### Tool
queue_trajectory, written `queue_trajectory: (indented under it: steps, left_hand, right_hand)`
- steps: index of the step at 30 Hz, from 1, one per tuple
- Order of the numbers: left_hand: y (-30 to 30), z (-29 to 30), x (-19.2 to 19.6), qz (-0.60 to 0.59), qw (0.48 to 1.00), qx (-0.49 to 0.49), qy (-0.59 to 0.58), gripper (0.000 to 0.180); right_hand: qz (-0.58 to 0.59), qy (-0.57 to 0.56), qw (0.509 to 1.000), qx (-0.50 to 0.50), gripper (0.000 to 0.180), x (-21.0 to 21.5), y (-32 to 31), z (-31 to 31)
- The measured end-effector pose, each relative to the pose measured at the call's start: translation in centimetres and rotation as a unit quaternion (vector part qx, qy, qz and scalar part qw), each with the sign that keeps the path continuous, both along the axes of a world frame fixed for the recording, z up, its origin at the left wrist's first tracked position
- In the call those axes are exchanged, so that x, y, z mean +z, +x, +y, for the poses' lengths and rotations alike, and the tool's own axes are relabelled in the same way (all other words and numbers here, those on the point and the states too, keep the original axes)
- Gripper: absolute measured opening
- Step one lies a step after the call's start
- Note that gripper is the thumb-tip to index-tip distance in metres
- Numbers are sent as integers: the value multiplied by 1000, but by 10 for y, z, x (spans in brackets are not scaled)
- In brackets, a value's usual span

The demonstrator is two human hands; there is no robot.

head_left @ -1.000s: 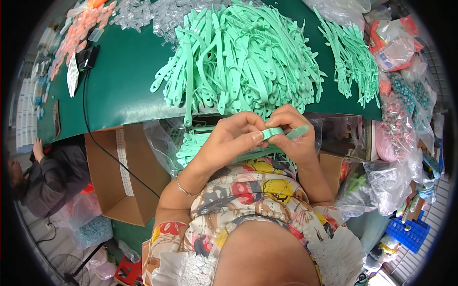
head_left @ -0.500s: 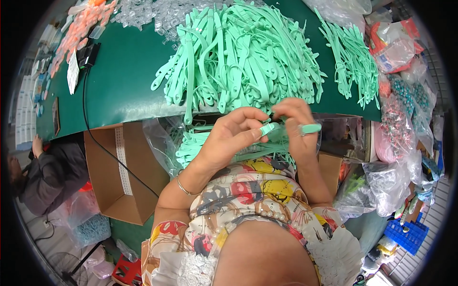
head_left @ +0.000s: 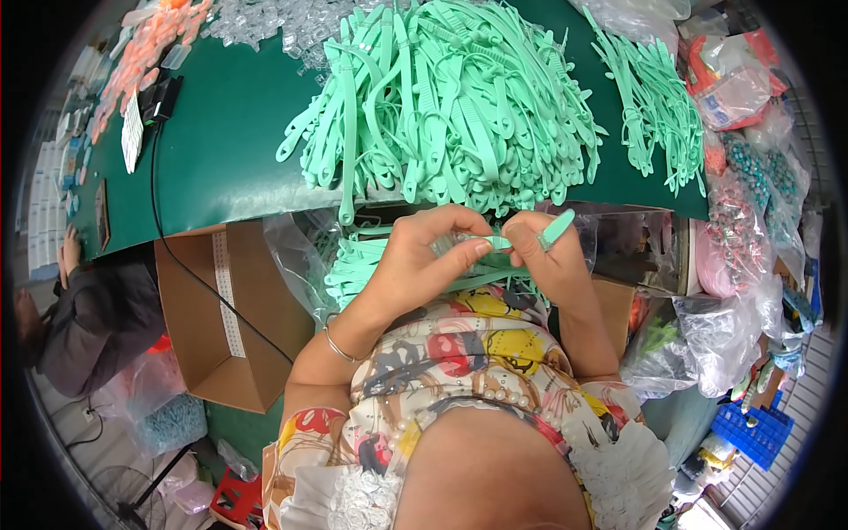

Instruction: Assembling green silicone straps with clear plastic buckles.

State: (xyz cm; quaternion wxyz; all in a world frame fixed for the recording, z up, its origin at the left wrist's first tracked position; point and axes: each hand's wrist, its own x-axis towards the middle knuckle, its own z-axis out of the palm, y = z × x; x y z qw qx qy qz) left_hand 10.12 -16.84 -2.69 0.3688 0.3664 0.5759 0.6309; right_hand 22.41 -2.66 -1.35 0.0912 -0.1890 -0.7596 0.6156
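Observation:
Just off the table's front edge, my left hand [head_left: 437, 252] and my right hand [head_left: 549, 256] meet over a mint-green plastic strap [head_left: 556, 230]. The left thumb and forefinger pinch one part of it. My right hand's fingers are closed round it, and its rounded end sticks out above that hand. A small clear piece seems to sit by the left fingertips, too small to make out. Beyond my hands a big heap of similar mint-green straps [head_left: 459, 115] covers the table. More straps [head_left: 353, 269] lie in a clear bag below the edge.
On the green table [head_left: 230, 159] are clear plastic pieces [head_left: 256, 26], orange pieces [head_left: 146, 53], a black device with a cable [head_left: 162, 99] and a smaller strap pile [head_left: 658, 115]. An open cardboard box [head_left: 199, 327] stands lower left. A co-worker's dark sleeve [head_left: 115, 300] shows at left; filled plastic bags [head_left: 733, 212] crowd the right.
My right hand has come down and closer to the left, its fingers now closed on the strap. The strap's free end has tilted upward.

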Motion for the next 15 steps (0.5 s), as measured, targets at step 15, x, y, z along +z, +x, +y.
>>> queue_trajectory:
  steps: [15]
  left_hand:
    - [9,-3,6,-267,954,-133,-25,19]
  right_hand:
    - [163,-341,920,100,21,-18,-2,-11]
